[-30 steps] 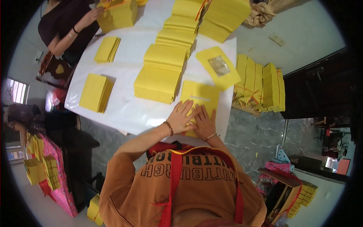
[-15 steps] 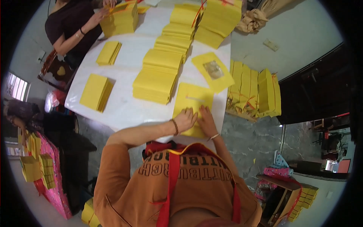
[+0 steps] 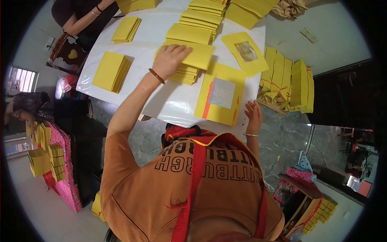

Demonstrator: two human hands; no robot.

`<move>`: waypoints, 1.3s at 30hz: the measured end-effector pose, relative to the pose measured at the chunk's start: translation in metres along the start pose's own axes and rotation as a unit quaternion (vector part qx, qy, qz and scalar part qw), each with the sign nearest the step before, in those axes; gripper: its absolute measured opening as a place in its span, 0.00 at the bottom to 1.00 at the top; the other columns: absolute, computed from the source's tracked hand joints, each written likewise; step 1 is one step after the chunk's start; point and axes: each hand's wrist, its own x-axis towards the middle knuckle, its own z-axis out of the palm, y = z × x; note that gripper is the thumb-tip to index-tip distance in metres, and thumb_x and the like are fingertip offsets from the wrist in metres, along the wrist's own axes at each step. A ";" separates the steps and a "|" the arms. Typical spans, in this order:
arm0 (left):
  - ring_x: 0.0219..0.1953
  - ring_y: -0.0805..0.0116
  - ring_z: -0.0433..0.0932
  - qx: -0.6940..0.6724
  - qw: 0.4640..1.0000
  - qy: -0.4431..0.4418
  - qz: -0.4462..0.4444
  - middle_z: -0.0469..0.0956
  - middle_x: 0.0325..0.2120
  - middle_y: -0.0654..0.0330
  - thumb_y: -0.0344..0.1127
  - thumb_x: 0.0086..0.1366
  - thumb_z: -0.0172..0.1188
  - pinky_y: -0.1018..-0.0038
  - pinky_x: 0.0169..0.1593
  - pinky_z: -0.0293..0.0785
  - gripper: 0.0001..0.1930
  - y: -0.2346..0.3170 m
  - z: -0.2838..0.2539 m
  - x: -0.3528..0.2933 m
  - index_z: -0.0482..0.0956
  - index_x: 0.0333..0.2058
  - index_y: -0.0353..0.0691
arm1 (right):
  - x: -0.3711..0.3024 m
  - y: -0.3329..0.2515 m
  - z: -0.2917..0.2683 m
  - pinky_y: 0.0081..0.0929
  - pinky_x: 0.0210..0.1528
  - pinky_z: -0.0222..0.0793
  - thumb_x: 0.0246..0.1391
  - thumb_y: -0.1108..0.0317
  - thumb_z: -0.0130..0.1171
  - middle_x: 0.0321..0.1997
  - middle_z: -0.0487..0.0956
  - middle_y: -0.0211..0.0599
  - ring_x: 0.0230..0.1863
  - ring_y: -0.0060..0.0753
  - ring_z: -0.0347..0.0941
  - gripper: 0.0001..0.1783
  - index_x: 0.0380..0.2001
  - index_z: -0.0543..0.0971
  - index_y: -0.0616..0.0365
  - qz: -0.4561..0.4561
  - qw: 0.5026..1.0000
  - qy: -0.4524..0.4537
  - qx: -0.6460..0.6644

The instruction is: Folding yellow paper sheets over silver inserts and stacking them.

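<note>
My left hand (image 3: pixel 171 60) is closed over a yellow paper envelope (image 3: pixel 199 56) at the near end of a long row of stacked yellow envelopes (image 3: pixel 193 33); its thumb is hidden. The envelope lies askew over the pile below it. In front of me on the table is a flat yellow sheet (image 3: pixel 201 109) with a whitish rectangular panel (image 3: pixel 221 93) and orange strips along two sides. Just off the sheet's right side, my right hand (image 3: pixel 254 113) hovers with its fingers apart, holding nothing.
Another yellow sheet with a clear window (image 3: pixel 246 51) lies at the table's right edge. Two small yellow stacks (image 3: pixel 108 71) sit on the left of the white table (image 3: pixel 149 101). Tied yellow bundles (image 3: pixel 300 84) stand at the right. A co-worker's arm (image 3: pixel 82 22) is at far left.
My left hand has moved from the sheet, forward and left, to the stacked row. My right hand has lifted off to the right. A sheet with a large whitish panel now shows where both hands pressed.
</note>
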 end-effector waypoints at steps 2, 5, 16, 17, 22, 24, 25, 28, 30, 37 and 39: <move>0.45 0.65 0.73 0.034 0.983 -0.171 -0.049 0.76 0.41 0.62 0.31 0.49 0.56 0.69 0.46 0.68 0.22 -0.022 0.022 -0.023 0.72 0.47 0.46 | 0.001 0.004 0.009 0.25 0.47 0.66 0.61 0.59 0.45 0.48 0.74 0.34 0.48 0.28 0.71 0.20 0.53 0.69 0.57 0.016 1.000 -0.013 -0.017; 0.46 0.64 0.72 0.006 0.977 -0.212 -0.030 0.75 0.42 0.62 0.30 0.50 0.57 0.67 0.46 0.68 0.22 -0.030 0.043 -0.042 0.71 0.48 0.48 | -0.001 0.001 0.023 0.23 0.45 0.66 0.60 0.60 0.46 0.45 0.76 0.33 0.46 0.26 0.72 0.19 0.51 0.71 0.59 0.008 0.999 -0.029 -0.039; 0.59 0.55 0.57 0.000 0.946 -0.321 -0.034 0.56 0.59 0.55 0.31 0.52 0.56 0.60 0.57 0.57 0.35 -0.032 0.064 -0.051 0.55 0.59 0.50 | -0.001 0.012 0.030 0.21 0.51 0.64 0.59 0.69 0.49 0.44 0.76 0.36 0.47 0.24 0.70 0.16 0.48 0.71 0.66 -0.032 0.993 -0.078 -0.077; 0.60 0.53 0.54 0.008 0.948 -0.317 -0.022 0.52 0.60 0.53 0.34 0.51 0.57 0.58 0.58 0.55 0.38 -0.034 0.066 -0.056 0.51 0.61 0.51 | -0.001 0.013 0.030 0.21 0.51 0.64 0.59 0.69 0.49 0.44 0.76 0.36 0.47 0.24 0.70 0.16 0.48 0.71 0.66 -0.032 0.993 -0.080 -0.077; 0.62 0.52 0.50 -0.058 0.942 -0.324 -0.061 0.49 0.61 0.51 0.41 0.47 0.62 0.57 0.61 0.49 0.45 -0.027 0.059 -0.058 0.47 0.62 0.51 | -0.004 0.013 0.029 0.19 0.51 0.63 0.58 0.69 0.49 0.45 0.75 0.36 0.48 0.23 0.70 0.16 0.48 0.72 0.66 -0.051 0.992 -0.089 -0.078; 0.62 0.52 0.50 -0.061 0.942 -0.323 -0.066 0.50 0.61 0.51 0.43 0.46 0.63 0.57 0.61 0.49 0.46 -0.028 0.055 -0.055 0.48 0.62 0.51 | -0.007 0.013 0.027 0.19 0.51 0.63 0.58 0.69 0.49 0.45 0.75 0.36 0.47 0.23 0.70 0.16 0.48 0.72 0.65 -0.060 0.991 -0.088 -0.086; 0.62 0.52 0.51 -0.091 0.939 -0.323 -0.074 0.52 0.60 0.51 0.43 0.46 0.64 0.58 0.61 0.50 0.45 -0.030 0.050 -0.051 0.49 0.62 0.50 | -0.008 0.014 0.026 0.19 0.51 0.63 0.58 0.69 0.50 0.45 0.75 0.36 0.47 0.22 0.70 0.16 0.47 0.72 0.65 -0.060 0.991 -0.086 -0.088; 0.60 0.52 0.55 -0.156 0.940 -0.292 -0.081 0.57 0.58 0.51 0.45 0.47 0.65 0.58 0.60 0.51 0.41 -0.040 0.048 -0.049 0.55 0.59 0.49 | -0.009 0.017 0.019 0.19 0.51 0.63 0.58 0.69 0.50 0.45 0.75 0.36 0.47 0.22 0.70 0.15 0.47 0.72 0.65 -0.056 0.990 -0.081 -0.097; 0.59 0.53 0.58 -0.208 0.939 -0.257 -0.093 0.60 0.56 0.53 0.47 0.48 0.65 0.58 0.60 0.52 0.37 -0.044 0.046 -0.049 0.60 0.56 0.49 | -0.010 0.020 0.017 0.19 0.50 0.64 0.58 0.70 0.50 0.45 0.76 0.36 0.47 0.23 0.70 0.15 0.47 0.72 0.65 -0.051 0.991 -0.074 -0.101; 0.56 0.57 0.62 -0.115 0.969 -0.212 -0.045 0.65 0.53 0.57 0.56 0.53 0.57 0.59 0.56 0.55 0.32 -0.042 0.048 -0.052 0.64 0.54 0.48 | -0.007 0.019 0.021 0.19 0.50 0.64 0.58 0.70 0.50 0.44 0.76 0.36 0.46 0.23 0.71 0.15 0.47 0.72 0.66 -0.064 0.991 -0.070 -0.094; 0.56 0.57 0.62 -0.120 0.968 -0.218 -0.043 0.65 0.54 0.57 0.57 0.52 0.57 0.59 0.57 0.55 0.33 -0.043 0.048 -0.055 0.64 0.55 0.48 | -0.008 0.019 0.021 0.19 0.50 0.64 0.58 0.70 0.50 0.45 0.76 0.36 0.46 0.23 0.71 0.15 0.47 0.72 0.66 -0.065 0.991 -0.073 -0.092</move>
